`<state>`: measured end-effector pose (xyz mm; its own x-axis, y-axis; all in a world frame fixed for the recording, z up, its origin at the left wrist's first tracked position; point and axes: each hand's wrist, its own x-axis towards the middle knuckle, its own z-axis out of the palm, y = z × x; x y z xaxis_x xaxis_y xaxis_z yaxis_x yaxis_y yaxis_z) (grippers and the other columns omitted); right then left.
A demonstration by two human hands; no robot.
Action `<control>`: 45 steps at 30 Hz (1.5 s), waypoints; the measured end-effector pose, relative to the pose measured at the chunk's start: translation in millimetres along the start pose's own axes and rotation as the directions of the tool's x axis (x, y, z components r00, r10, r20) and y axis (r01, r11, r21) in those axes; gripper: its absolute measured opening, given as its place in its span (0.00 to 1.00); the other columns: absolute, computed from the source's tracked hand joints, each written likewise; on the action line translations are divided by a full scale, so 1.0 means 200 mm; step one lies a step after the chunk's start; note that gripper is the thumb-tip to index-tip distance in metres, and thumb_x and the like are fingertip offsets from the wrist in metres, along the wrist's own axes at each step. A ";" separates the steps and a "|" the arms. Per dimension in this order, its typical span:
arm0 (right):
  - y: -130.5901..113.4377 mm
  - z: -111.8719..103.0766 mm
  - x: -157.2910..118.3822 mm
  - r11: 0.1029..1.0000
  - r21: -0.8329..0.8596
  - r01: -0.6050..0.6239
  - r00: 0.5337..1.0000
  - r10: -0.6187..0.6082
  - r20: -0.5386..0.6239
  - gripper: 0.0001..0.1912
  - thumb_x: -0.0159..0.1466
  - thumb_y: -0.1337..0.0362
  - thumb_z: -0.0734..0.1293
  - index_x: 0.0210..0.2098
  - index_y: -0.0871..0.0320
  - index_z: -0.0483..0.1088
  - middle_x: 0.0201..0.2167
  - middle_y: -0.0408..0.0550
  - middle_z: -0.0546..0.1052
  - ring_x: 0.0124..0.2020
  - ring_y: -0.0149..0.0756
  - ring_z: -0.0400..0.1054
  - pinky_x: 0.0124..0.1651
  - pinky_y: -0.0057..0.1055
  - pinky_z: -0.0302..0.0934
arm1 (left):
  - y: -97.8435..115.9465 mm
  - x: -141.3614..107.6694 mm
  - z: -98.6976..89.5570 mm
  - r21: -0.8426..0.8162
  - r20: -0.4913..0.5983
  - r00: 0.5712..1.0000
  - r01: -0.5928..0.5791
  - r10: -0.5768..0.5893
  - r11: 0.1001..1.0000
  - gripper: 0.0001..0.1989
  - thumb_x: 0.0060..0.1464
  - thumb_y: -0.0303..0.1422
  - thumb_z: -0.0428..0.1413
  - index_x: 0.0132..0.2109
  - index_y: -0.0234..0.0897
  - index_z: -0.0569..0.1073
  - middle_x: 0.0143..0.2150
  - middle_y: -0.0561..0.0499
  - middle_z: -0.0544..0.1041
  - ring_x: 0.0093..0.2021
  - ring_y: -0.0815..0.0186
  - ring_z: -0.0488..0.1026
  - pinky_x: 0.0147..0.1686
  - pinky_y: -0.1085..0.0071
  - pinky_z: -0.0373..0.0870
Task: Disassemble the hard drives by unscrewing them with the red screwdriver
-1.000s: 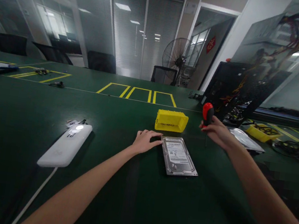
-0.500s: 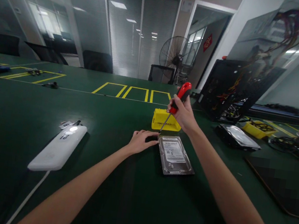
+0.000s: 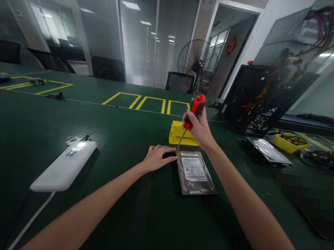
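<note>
A silver hard drive (image 3: 196, 174) with a white label lies flat on the green table. My right hand (image 3: 201, 127) is wrapped round the red and black handle of a screwdriver (image 3: 196, 108). Its shaft slants down, and the tip meets the drive's far left corner. At that same corner, the fingertips of my left hand (image 3: 158, 158) touch the edge, thumb and fingers apart. Whether a screw sits under the tip is too small to make out. Just behind the drive stands a yellow bin (image 3: 176, 133), partly covered by my right hand.
To the left lies a white power bank-like device (image 3: 63, 166) with a cable. On the right are another drive (image 3: 265, 151), a yellow bin (image 3: 288, 143) with parts, tangled cables (image 3: 333, 158) and an opened black computer case (image 3: 251, 99). Yellow tape outlines mark the far table.
My right hand and the screwdriver handle have shifted slightly left and down, so the shaft stands more upright. The tip stays at the drive's corner, and my left hand has not moved.
</note>
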<state>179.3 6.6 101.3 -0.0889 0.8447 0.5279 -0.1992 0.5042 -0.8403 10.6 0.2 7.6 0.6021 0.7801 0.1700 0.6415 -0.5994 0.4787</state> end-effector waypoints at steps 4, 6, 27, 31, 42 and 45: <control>0.02 0.01 -0.01 1.000 0.003 0.006 1.000 -0.006 0.026 0.25 0.60 0.55 0.66 0.53 0.45 0.53 0.30 0.40 0.66 0.26 0.28 0.63 0.30 0.30 0.60 | 0.00 0.00 0.00 0.000 -0.004 1.000 0.001 -0.001 1.000 0.24 0.59 0.52 0.45 0.58 0.49 0.66 0.60 0.53 0.68 0.58 0.54 0.62 0.52 0.55 0.55; 0.03 0.01 -0.01 1.000 -0.017 0.012 0.999 -0.012 0.038 0.24 0.60 0.55 0.66 0.52 0.46 0.53 0.30 0.40 0.67 0.26 0.29 0.63 0.30 0.31 0.61 | 0.00 0.00 0.00 -0.005 0.003 1.000 0.001 -0.001 1.000 0.25 0.59 0.51 0.44 0.59 0.48 0.65 0.60 0.53 0.68 0.58 0.54 0.61 0.52 0.55 0.55; 0.05 0.01 -0.01 0.997 -0.063 0.035 0.999 -0.033 0.031 0.18 0.58 0.55 0.68 0.40 0.49 0.53 0.27 0.37 0.66 0.24 0.27 0.64 0.30 0.31 0.62 | 0.04 0.05 0.00 -0.163 -0.075 0.996 0.044 -0.057 0.986 0.17 0.61 0.42 0.47 0.51 0.45 0.74 0.52 0.55 0.75 0.55 0.59 0.69 0.56 0.60 0.59; 0.04 0.01 0.00 0.996 -0.079 0.030 0.999 -0.028 0.027 0.20 0.57 0.55 0.68 0.40 0.49 0.52 0.26 0.37 0.66 0.23 0.29 0.64 0.30 0.33 0.63 | 0.03 0.06 0.02 -0.221 -0.111 0.990 0.056 -0.082 0.974 0.15 0.60 0.40 0.49 0.48 0.44 0.76 0.49 0.54 0.77 0.53 0.59 0.72 0.54 0.64 0.63; -0.01 0.00 -0.01 0.995 -0.076 0.064 0.998 -0.062 0.024 0.18 0.59 0.56 0.67 0.39 0.49 0.52 0.27 0.37 0.67 0.23 0.28 0.64 0.29 0.32 0.63 | 0.01 0.05 0.02 -0.280 -0.146 0.986 0.031 -0.075 0.959 0.13 0.60 0.36 0.50 0.46 0.41 0.77 0.46 0.53 0.79 0.48 0.62 0.74 0.51 0.67 0.67; -0.01 -0.01 0.00 0.994 -0.081 0.068 0.998 -0.067 0.008 0.18 0.59 0.56 0.67 0.40 0.49 0.53 0.27 0.37 0.67 0.24 0.28 0.64 0.29 0.32 0.63 | -0.02 0.03 -0.01 -0.215 -0.134 0.991 -0.001 -0.029 0.977 0.13 0.60 0.36 0.50 0.47 0.43 0.77 0.47 0.55 0.79 0.49 0.62 0.73 0.52 0.66 0.66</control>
<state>180.9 5.2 102.8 -0.0832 0.8073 0.5843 -0.1248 0.5732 -0.8098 11.1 7.3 8.3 0.5140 0.8141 0.2703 0.5241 -0.5475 0.6524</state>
